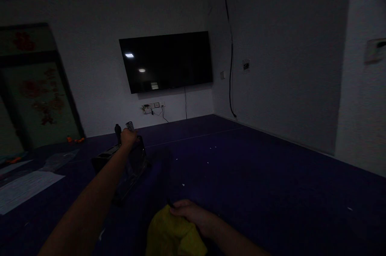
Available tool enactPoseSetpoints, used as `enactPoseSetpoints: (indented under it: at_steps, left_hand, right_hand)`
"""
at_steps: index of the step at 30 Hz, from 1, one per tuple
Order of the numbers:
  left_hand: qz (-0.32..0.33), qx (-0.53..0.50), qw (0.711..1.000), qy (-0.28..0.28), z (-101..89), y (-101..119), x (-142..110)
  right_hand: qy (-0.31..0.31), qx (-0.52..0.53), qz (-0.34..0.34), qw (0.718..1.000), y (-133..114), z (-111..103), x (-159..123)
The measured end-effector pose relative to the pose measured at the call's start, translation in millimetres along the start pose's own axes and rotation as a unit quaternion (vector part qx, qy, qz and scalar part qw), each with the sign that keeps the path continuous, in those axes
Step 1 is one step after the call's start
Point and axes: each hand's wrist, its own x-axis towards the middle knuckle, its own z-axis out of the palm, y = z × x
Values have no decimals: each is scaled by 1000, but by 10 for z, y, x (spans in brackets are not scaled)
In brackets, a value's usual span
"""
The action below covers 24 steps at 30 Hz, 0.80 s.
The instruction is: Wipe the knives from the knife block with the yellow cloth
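My right hand [194,215] pinches the top edge of a yellow cloth [173,234], which hangs in folds at the bottom of the view. A small dark tab sticks up beside the fingertips. My left arm reaches forward, and my left hand [128,138] is closed at the top of a dark open-sided box [137,159]. A greyish piece [130,125] juts up just above that hand; whether the fingers grip it or the box is too dark to tell. A dark bottle-like thing [118,132] rises beside the hand. My forearm hides part of the box.
White sheets of paper [28,189] and a clear plastic bag [58,159] lie at left on the dark blue surface [256,179]. Small orange things [79,140] sit near the door. White scraps dot the surface. A television [169,62] hangs on the far wall.
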Motion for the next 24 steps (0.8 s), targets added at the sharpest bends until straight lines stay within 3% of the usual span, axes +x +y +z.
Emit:
enactPoseSetpoints:
  at_steps: [5,13,19,24]
  left_hand:
    - [-16,-21,999,-22,-50,13,61]
    - [38,-33,998,42,-266,139,121]
    - [107,-51,987,108,-626,476,194]
    - [202,-77,962,166,-1014,834,132]
  right_hand:
    - [0,5,-3,1000,18,-4,18]
    - [17,-1,0,1000,10,7,8]
    - [25,-3,1,1000,28,-2,32]
    - [35,-7,-2,999,31,-14,35]
